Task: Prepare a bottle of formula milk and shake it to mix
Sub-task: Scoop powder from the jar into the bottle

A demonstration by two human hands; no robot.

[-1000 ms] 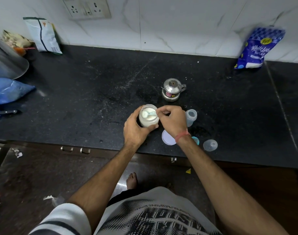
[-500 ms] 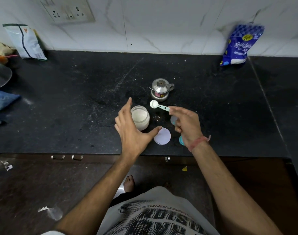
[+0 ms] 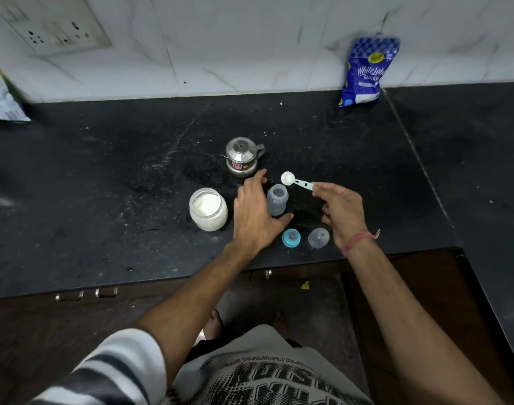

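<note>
An open glass jar of white formula powder (image 3: 208,211) stands on the black counter (image 3: 104,171). To its right stands the open, clear baby bottle (image 3: 277,199). My left hand (image 3: 257,213) is open, fingers spread, just left of the bottle and reaching around it. My right hand (image 3: 341,210) pinches the handle of a pale blue scoop (image 3: 295,180) whose bowl holds white powder, just above and behind the bottle's mouth. The teal nipple ring (image 3: 291,237) and the clear bottle cap (image 3: 318,237) lie near the counter's front edge.
A small steel kettle (image 3: 242,160) stands behind the bottle. A blue sugar bag (image 3: 366,73) leans on the tiled wall at the back right. A packet (image 3: 1,100) lies at the far left. The counter's front edge runs just below the nipple ring.
My right hand lifted the scoop out of the jar and carried it right, over the bottle. My left hand let go of the jar and moved right toward the bottle.
</note>
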